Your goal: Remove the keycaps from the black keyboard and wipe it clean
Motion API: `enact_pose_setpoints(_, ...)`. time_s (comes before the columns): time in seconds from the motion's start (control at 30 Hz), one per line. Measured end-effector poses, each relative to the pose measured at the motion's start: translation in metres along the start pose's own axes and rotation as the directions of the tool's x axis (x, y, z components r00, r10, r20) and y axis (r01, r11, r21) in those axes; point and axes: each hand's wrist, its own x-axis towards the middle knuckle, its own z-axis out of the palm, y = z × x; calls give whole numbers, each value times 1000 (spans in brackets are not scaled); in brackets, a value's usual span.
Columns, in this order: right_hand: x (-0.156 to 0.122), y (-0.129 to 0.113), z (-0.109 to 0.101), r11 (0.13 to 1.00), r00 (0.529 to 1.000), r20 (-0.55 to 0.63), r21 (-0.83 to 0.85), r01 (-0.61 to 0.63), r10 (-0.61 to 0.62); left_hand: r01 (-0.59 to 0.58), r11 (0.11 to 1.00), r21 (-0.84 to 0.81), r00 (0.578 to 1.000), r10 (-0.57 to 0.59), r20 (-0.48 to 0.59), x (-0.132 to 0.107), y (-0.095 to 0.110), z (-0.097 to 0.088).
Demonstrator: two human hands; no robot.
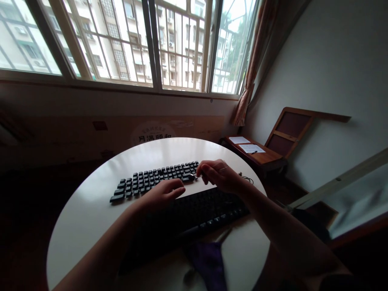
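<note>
One slip of the small, bright-tipped tool (194, 176) pinched between your right hand's (216, 173) thumb and fingers could flick away the single black plastic keycap (190, 178) at its tip; a loose or tilted pinch would be the likely cause. Your left hand (166, 191) could also scatter the rows of square black keycaps (141, 181) if it swept forward, since they seem to lie loose on the round, glossy white table (85, 218). That hand is loosely curled, fingers close together, over the far edge of the long black keyboard (194, 214); I cannot tell whether it touches or holds anything. The single keycap is just left of your right fingertips, near the right end of the rows, beyond the keyboard.
</note>
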Motion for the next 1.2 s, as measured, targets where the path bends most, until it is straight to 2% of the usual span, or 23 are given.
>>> enact_pose_setpoints(0.1, 17, 13, 24, 994, 995, -38, 56, 97, -95, 26, 997, -67, 995, -32, -94, -1, -2, 0)
enact_pose_setpoints(0.2, 15, 29, 44, 986, 985, -116, 95, 140, -129, 55, 993, -107, 993, -66, -97, -3, -2, 0)
enact_pose_setpoints(0.3, 5, 34, 53, 979, 977, -121, 89, 185, -173, 82, 993, -84, 992, -89, -86, -4, 1, -1)
enact_pose_setpoints(0.5, -1, 27, 53, 940, 933, -125, -91, 329, -339, 93, 994, -56, 992, -98, -76, -3, 7, -3)
enact_pose_setpoints(0.67, -3, 20, 52, 944, 922, -242, -210, 256, -304, 114, 959, -259, 992, -126, -28, -2, 7, 4)
enact_pose_setpoints(0.77, -6, 17, 46, 932, 886, -346, -298, 209, -309, 122, 916, -381, 989, -143, -25, -2, 5, 5)
enact_pose_setpoints(0.87, -5, 17, 37, 900, 858, -389, -403, 167, -334, 133, 906, -401, 988, -152, -16, -3, 2, 4)
enact_pose_setpoints(0.93, -2, 20, 34, 886, 871, -351, -429, 175, -343, 136, 923, -359, 990, -141, 12, -3, 2, 4)
enact_pose_setpoints(0.97, -1, 22, 35, 882, 890, -297, -426, 201, -346, 134, 936, -325, 991, -133, 25, -4, 1, 5)
enact_pose_setpoints(1.03, 1, 29, 38, 865, 924, -141, -425, 267, -355, 118, 963, -243, 993, -111, 41, -3, 1, 7)
enact_pose_setpoints(1.1, 1, 35, 43, 827, 933, 7, -462, 321, -359, 83, 981, -176, 996, -78, 38, -2, -1, 9)
enact_pose_setpoints(1.2, 0, 40, 50, 762, 929, 61, -553, 337, -366, 51, 991, -124, 999, -50, 18, 0, -5, 11)
